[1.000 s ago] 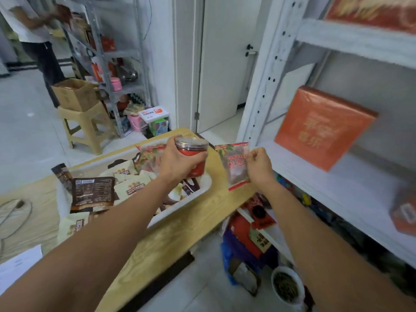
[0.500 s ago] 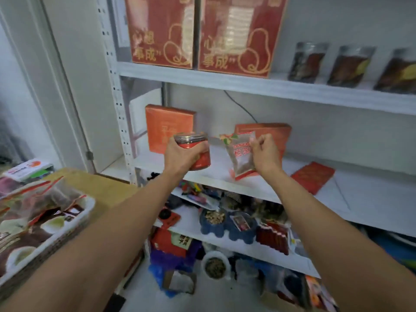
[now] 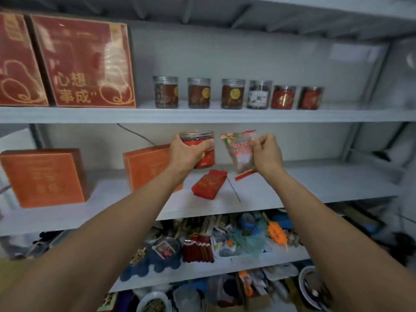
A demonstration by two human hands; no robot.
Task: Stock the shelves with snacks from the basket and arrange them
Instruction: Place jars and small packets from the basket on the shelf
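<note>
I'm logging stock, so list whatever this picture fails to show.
Head view:
Jar: label mostly covered by the left hand.
Leftmost red box: cut by the left edge.
Lower-shelf clutter: blurred, items unidentifiable.
Second orange box: partly behind the left forearm.

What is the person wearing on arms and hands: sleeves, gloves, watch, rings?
Nothing that shows. The left forearm and right forearm are bare to the frame edge, no sleeve in view. The left hand and right hand are ungloved; no watch, bracelet or ring is visible.
</note>
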